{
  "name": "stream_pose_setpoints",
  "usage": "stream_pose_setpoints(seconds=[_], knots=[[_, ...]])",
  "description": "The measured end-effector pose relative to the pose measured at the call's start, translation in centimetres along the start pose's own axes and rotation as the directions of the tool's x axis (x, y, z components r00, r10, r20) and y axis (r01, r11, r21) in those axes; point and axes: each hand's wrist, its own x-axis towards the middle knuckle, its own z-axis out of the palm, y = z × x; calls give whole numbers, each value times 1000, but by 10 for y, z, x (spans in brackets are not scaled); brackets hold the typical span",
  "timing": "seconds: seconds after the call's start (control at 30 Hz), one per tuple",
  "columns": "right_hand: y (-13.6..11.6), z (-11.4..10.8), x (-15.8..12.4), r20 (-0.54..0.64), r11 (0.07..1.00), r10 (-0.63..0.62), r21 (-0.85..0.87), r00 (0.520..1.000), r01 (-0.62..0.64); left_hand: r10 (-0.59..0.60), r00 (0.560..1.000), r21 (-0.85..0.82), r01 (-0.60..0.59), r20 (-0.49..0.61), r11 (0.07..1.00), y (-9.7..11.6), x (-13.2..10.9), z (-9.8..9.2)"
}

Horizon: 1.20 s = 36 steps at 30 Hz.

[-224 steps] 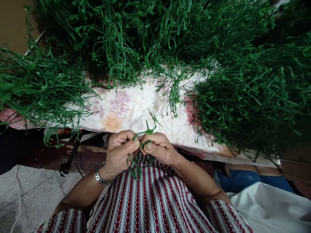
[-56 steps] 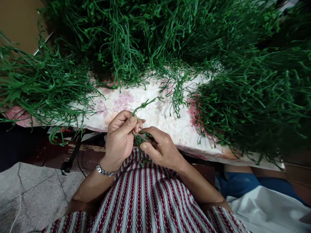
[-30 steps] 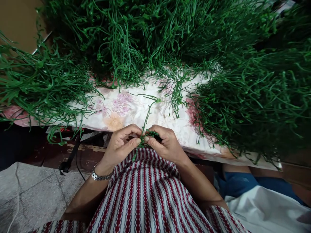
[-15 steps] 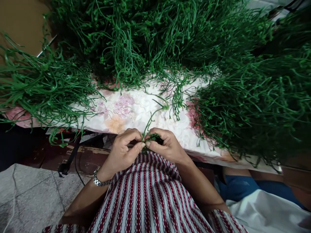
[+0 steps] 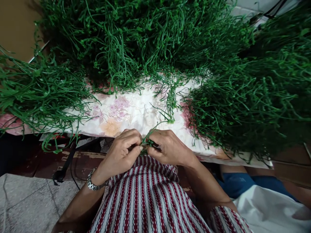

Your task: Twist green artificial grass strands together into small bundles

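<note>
A green sprig is pinched at the near edge of the flower-patterned table by the thumbs and curled fingers of the left hand and right hand, while heaped green stems are spread toward its left, far and right edges.

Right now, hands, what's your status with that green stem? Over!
Left hand, right hand: close together, pinching green stem. Its far end: out over flowered cloth. Green piles: beyond and both sides, not blocking hands.

Left grip and right grip nearly meet, thumbs opposing curled fingers, forearms slanting inward.
</note>
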Motion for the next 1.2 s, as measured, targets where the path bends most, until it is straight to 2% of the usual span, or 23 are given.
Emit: stream_pose_setpoints(seconds=[0.1, 0.17, 0.23, 0.33, 0.4, 0.5, 0.57, 0.63, 0.73, 0.83, 0.9, 0.97, 1.1, 1.2], knots=[[-4, -2, -4, -16, 965, 18, -262, 1000, -22, -18, 1000, -31, 18, 4, 999, 5, 2, 0], [-3, -1, -7, -62, 958, 13, -287, 998, -30, -77, 997, -146, 73, -19, 987, 3, 1, 2], [1, 1, -10, -93, 986, -1, -168, 996, -14, -146, 989, -300, 128, -39, 945, -1, 0, 4], [8, 4, -12, -94, 990, -26, 136, 995, 39, -221, 973, -433, 173, -63, 885, -4, -1, 9], [11, 8, -12, -116, 960, 1, 279, 993, 32, -243, 965, -430, 180, -96, 885, -4, -1, 14], [11, 16, -12, -162, 912, 121, 409, 979, -45, -236, 962, -400, 163, -141, 902, -3, 0, 20], [11, 21, -13, -183, 885, 187, 459, 965, -84, -234, 963, -406, 163, -131, 899, -4, 0, 20], [13, 23, -13, -193, 882, 191, 464, 963, -82, -223, 970, -409, 167, -92, 897, -6, 0, 19], [15, 23, -15, -205, 930, 79, 369, 975, 2, -165, 986, -357, 143, -32, 923, -5, -1, 14], [13, 21, -15, -258, 999, -36, 31, 965, 45, -154, 988, -200, 145, -31, 969, -1, 0, 11], [11, 20, -15, -278, 968, -117, -245, 953, 48, -179, 983, -112, 173, -46, 979, 3, 0, 11], [9, 19, -14, -264, 907, -190, -417, 946, 66, -204, 978, -97, 199, -45, 975, 5, -1, 10], [11, 16, -11, -207, 842, -261, -526, 943, 118, -267, 964, -219, 264, 16, 939, 5, -4, 7], [15, 13, -10, -154, 865, -293, -463, 944, 193, -314, 949, -268, 311, 32, 912, 5, -6, 5]])
